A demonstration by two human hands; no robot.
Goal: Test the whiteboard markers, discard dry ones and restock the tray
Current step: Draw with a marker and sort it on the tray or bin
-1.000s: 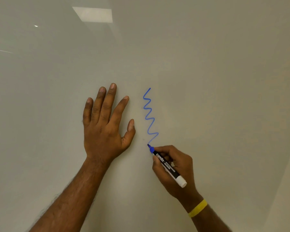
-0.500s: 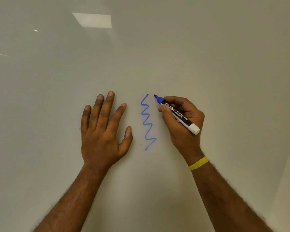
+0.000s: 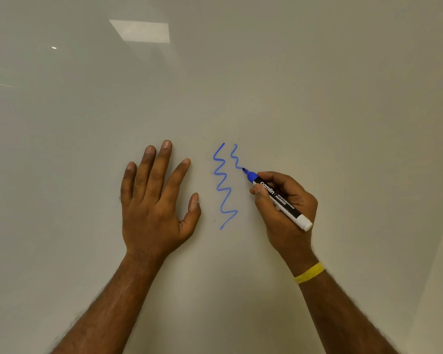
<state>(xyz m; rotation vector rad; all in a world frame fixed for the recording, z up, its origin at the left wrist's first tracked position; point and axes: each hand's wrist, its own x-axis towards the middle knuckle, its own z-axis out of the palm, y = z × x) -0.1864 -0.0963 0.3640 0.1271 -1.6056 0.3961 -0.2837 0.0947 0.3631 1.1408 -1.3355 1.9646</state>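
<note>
marker (image 3: 279,198) in right hand (image 3: 287,208) now drawing second squiggle (image 3: 237,157)

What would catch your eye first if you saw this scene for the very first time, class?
The blue zigzag line stands out at the middle of the pale whiteboard, with a shorter second squiggle started just to its right. The right hand holds a blue-tipped marker with its tip at the end of that squiggle, while the left hand lies flat on the board, fingers spread, left of the lines.
</note>
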